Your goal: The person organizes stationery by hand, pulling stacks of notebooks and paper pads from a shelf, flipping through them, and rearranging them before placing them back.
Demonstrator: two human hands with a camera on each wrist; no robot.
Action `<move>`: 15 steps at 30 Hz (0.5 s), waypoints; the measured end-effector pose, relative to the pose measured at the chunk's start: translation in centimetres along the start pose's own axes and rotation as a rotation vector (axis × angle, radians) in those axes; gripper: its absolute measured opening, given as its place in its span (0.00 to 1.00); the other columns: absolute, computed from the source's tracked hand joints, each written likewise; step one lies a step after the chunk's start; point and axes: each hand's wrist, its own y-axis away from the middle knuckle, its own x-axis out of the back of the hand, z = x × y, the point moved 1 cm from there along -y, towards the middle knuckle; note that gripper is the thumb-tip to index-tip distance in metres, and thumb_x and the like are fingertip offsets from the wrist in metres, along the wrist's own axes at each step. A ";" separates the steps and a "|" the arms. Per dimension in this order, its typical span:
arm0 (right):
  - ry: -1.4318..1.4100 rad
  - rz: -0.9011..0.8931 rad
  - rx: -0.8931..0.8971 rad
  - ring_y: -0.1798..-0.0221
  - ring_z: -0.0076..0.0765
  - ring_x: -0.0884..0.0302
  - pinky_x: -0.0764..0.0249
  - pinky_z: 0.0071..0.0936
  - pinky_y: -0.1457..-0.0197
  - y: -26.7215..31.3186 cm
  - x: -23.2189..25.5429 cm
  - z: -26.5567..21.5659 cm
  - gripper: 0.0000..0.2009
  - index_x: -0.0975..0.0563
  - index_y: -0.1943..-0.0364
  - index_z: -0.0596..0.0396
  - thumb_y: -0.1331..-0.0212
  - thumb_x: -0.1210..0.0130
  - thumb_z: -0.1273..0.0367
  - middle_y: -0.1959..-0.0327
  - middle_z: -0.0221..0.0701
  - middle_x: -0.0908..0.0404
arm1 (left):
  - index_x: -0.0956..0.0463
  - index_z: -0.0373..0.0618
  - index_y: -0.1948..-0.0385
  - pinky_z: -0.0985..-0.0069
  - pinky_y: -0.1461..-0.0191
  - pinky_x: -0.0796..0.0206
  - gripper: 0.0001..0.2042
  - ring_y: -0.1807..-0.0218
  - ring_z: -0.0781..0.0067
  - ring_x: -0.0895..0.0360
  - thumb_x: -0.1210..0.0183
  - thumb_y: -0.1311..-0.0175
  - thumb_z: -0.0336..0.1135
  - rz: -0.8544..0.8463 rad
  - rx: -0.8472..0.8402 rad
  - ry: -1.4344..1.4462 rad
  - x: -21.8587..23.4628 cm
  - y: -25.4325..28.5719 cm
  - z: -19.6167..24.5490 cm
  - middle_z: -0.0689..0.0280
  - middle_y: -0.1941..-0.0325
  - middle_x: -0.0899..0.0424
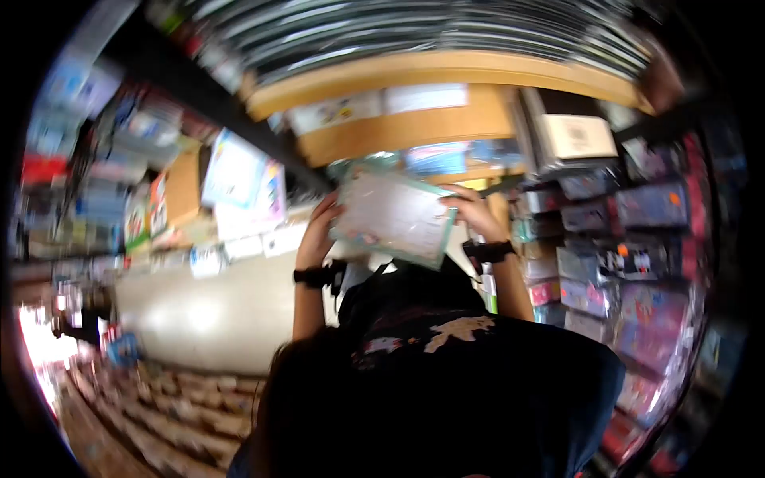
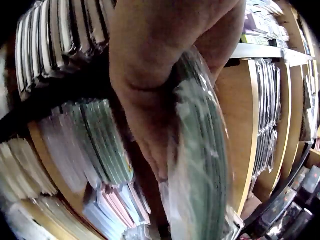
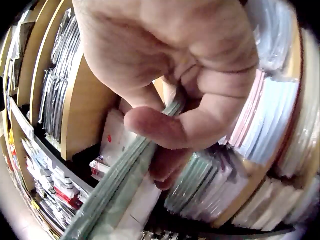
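A stack of thin, clear-wrapped packs with green edges (image 1: 390,209) is held up between both hands in front of the chest. Its top sheet is pale with a green border in the head view. At the left edge, my left hand (image 1: 315,233) grips the stack; in the left wrist view the thumb and fingers lie on either side of the green packs (image 2: 202,165). My right hand (image 1: 476,213) pinches the opposite edge. The right wrist view shows that thumb over the green packs (image 3: 117,175), with fingers underneath.
Ahead is a wooden shelf (image 1: 446,68) packed with dark-edged wrapped sheets. Green, pink and blue packs (image 2: 117,200) fill compartments nearby. Wrapped goods (image 1: 653,207) line a rack at the right. A dark post (image 1: 215,103) slants at the left, near propped printed sheets (image 1: 235,179).
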 end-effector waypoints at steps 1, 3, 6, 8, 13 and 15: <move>-0.050 -0.025 0.012 0.78 0.22 0.32 0.36 0.17 0.79 0.4 -0.2 -0.3 0.19 0.32 0.57 0.58 0.57 0.48 0.69 0.73 0.29 0.28 | 0.35 0.40 0.58 0.71 0.48 0.47 0.17 0.52 0.70 0.39 0.50 0.52 0.30 -0.016 -0.006 0.168 1.6 -0.7 -1.5 0.63 0.55 0.33; -0.120 -0.059 0.015 0.75 0.24 0.30 0.32 0.19 0.74 0.5 0.3 -0.1 0.17 0.31 0.59 0.56 0.57 0.49 0.67 0.70 0.30 0.27 | 0.31 0.43 0.67 0.55 0.51 0.46 0.10 0.58 0.68 0.35 0.50 0.53 0.32 -0.190 0.082 0.493 0.7 -0.4 -1.1 0.64 0.60 0.30; -0.243 -0.078 0.222 0.78 0.19 0.31 0.34 0.14 0.81 0.0 -0.6 0.5 0.18 0.31 0.57 0.56 0.56 0.49 0.67 0.75 0.29 0.27 | 0.29 0.44 0.71 0.57 0.48 0.49 0.07 0.63 0.71 0.33 0.51 0.52 0.33 -0.237 -0.137 0.482 0.7 -2.1 -2.2 0.66 0.68 0.28; -0.242 0.020 0.178 0.76 0.20 0.31 0.34 0.16 0.80 1.0 -1.9 -0.6 0.21 0.33 0.54 0.56 0.55 0.49 0.66 0.71 0.31 0.27 | 0.32 0.44 0.65 0.64 0.47 0.49 0.11 0.58 0.70 0.35 0.51 0.51 0.34 -0.343 -0.015 0.511 0.8 -3.3 -2.2 0.64 0.63 0.29; -0.518 0.182 0.213 0.70 0.28 0.30 0.28 0.21 0.77 -2.0 -5.4 1.2 0.21 0.38 0.51 0.56 0.52 0.52 0.69 0.68 0.34 0.30 | 0.38 0.41 0.55 0.66 0.43 0.55 0.16 0.48 0.65 0.41 0.58 0.47 0.33 -0.394 -0.323 -0.115 -2.8 -4.3 -1.4 0.61 0.50 0.36; -0.592 0.172 0.115 0.71 0.29 0.29 0.27 0.22 0.73 -3.9 -6.9 1.4 0.25 0.43 0.47 0.52 0.51 0.52 0.68 0.62 0.35 0.34 | 0.38 0.45 0.55 0.70 0.51 0.47 0.17 0.55 0.64 0.36 0.55 0.48 0.36 -0.603 -0.291 -0.962 -2.6 -5.1 -3.0 0.62 0.56 0.32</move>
